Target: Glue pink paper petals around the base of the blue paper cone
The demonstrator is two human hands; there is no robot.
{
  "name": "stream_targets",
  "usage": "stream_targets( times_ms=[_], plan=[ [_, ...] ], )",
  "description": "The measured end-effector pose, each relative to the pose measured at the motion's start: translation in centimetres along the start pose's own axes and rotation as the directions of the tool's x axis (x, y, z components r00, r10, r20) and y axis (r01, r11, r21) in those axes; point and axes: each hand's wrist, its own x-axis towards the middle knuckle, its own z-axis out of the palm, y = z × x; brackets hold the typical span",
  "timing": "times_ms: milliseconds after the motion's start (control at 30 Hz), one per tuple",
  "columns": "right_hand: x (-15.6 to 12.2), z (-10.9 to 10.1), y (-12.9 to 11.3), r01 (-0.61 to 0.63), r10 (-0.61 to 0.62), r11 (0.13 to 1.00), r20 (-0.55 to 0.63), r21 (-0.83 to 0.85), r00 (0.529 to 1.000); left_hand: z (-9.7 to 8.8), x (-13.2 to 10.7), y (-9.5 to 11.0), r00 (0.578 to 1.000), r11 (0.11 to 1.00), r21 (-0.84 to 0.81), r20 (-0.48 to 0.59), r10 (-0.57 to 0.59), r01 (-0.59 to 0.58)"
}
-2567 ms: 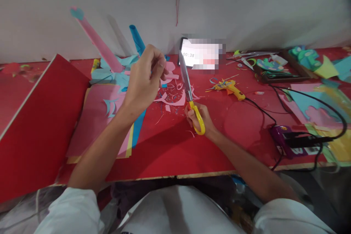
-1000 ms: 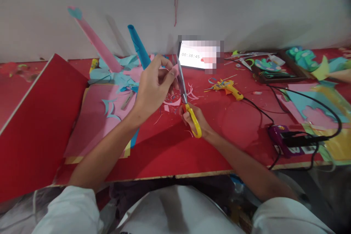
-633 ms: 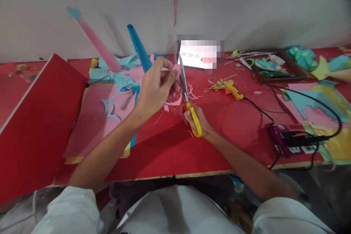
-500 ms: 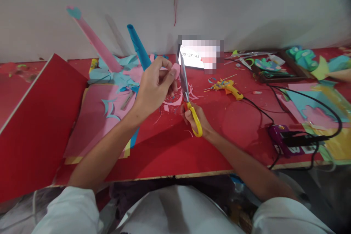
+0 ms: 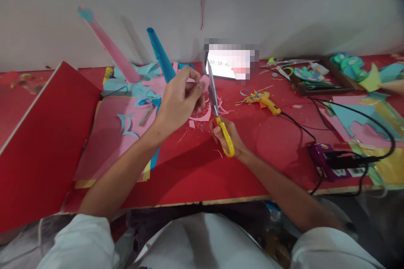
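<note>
Over the middle of the table, my left hand point(image 5: 179, 98) pinches a small piece of pink paper point(image 5: 205, 83) between thumb and fingers. My right hand point(image 5: 227, 134) is closed on a pair of scissors point(image 5: 224, 132) with yellow and red handles, blades pointing up and away from me. The blades stand right beside the pink piece; whether they touch it I cannot tell. Below the hands lie pink paper scraps point(image 5: 202, 117) and fine bits. Just behind my left hand a blue paper cone point(image 5: 160, 54) leans upward.
A yellow glue gun point(image 5: 267, 103) with a black cord lies to the right, near a purple box point(image 5: 322, 162). Paper sheets point(image 5: 107, 134) and a red board point(image 5: 47, 143) occupy the left. A lit timer screen point(image 5: 219, 67) stands at the wall. Another person's hand point(image 5: 391, 86) shows at far right.
Both hands stay in nearly the same place. The pink piece and the scissors have shifted very slightly to the right. The timer has advanced.
</note>
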Motion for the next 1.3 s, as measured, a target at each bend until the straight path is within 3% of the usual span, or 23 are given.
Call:
stream_targets(
  times_ms=[500, 1300],
  plan=[
    [0.1, -0.2, 0.1, 0.003, -0.003, 0.998, -0.006, -0.063, 1.000, -0.7, 0.5, 0.1, 0.971, 0.952, 0.267, -0.143, 0.189, -0.146],
    [-0.1, -0.5, 0.1, -0.031, 0.031, 0.997, -0.001, -0.066, 1.000, -1.5, 0.9, 0.4, 0.949, 0.940, 0.295, -0.206, 0.240, -0.174]
  ],
)
